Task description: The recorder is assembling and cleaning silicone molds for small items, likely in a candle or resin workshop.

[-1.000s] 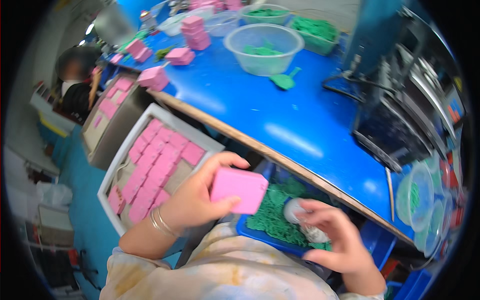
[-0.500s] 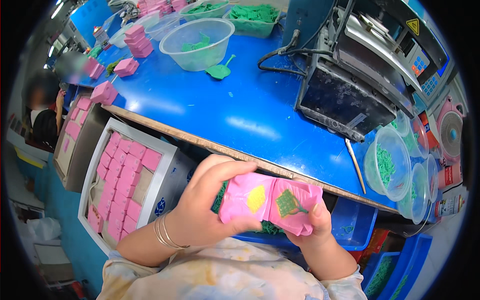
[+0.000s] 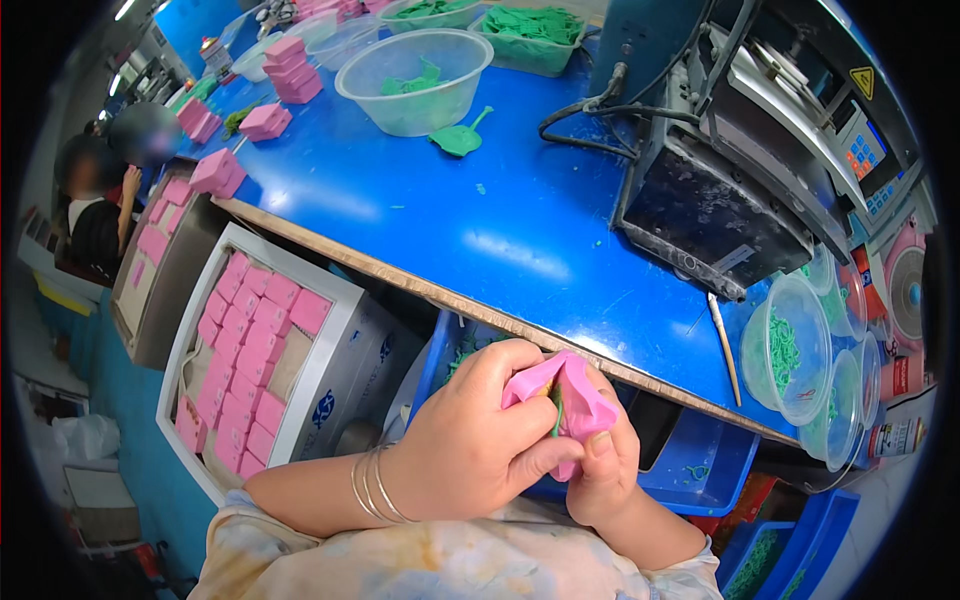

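Observation:
Both my hands grip a pink rubber mould (image 3: 583,400) in front of my body, below the table's front edge. The mould is bent so its two sides stand up like a narrow V. A strip of green (image 3: 557,412) shows in the fold, with a little yellow beside it. My left hand (image 3: 475,440) is closed on the left side, its thumb and fingers at the fold. Around the right side, my right hand (image 3: 605,470) is closed, thumb near the lower edge. The fingers hide most of the mould's inside.
A tray of pink blocks (image 3: 240,365) stands at left. On the blue table (image 3: 420,220) are stacked pink blocks (image 3: 292,70), a bowl (image 3: 410,105), a green flat piece (image 3: 458,140), a black machine (image 3: 700,210) and a stick (image 3: 724,350). Tubs of green pieces (image 3: 785,350) stand at right.
The mould was spread flat, showing a yellow and a green patch; now it is bent up between my hands. My left hand has moved right, closer to my right hand.

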Tool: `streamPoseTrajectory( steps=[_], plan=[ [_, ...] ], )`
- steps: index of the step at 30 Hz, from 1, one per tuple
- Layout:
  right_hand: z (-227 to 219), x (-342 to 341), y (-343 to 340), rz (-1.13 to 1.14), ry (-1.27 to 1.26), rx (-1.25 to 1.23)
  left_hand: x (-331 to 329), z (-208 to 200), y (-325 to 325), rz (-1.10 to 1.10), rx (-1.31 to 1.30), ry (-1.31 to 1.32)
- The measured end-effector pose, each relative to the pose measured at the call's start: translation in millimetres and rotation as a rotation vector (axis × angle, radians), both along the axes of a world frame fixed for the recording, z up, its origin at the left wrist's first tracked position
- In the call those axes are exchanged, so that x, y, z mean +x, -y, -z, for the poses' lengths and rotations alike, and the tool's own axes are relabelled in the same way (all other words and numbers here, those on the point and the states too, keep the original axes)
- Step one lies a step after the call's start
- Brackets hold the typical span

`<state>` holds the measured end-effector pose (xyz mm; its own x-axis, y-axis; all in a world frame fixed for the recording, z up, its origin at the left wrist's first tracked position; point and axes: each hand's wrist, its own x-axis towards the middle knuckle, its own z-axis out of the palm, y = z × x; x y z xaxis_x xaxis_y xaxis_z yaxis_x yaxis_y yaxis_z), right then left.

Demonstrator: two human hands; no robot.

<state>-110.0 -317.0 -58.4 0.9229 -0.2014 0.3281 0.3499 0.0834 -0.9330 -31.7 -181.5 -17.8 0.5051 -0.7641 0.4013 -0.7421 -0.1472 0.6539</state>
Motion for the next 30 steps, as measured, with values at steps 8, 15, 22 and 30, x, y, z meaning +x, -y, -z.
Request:
streamPoseTrajectory(
  steps=[8, 15, 22, 30],
  plan=[
    [-22, 12, 19, -0.066, 0.088, 0.062, -1, 6, -19, -0.123, -0.225, -0.221],
    [-51, 23, 57, 0.52, -0.082, -1.161, -11, 1, -29, -0.126, -0.508, -1.02],
    [-49, 7, 19, 0.092, -0.046, -0.314, -16, -3, -14, 0.007, -0.42, -1.449],
    [-30, 11, 13, -0.131, -0.106, 0.051, -8, 26, -16, -0.062, -0.358, -0.623]
  ],
)
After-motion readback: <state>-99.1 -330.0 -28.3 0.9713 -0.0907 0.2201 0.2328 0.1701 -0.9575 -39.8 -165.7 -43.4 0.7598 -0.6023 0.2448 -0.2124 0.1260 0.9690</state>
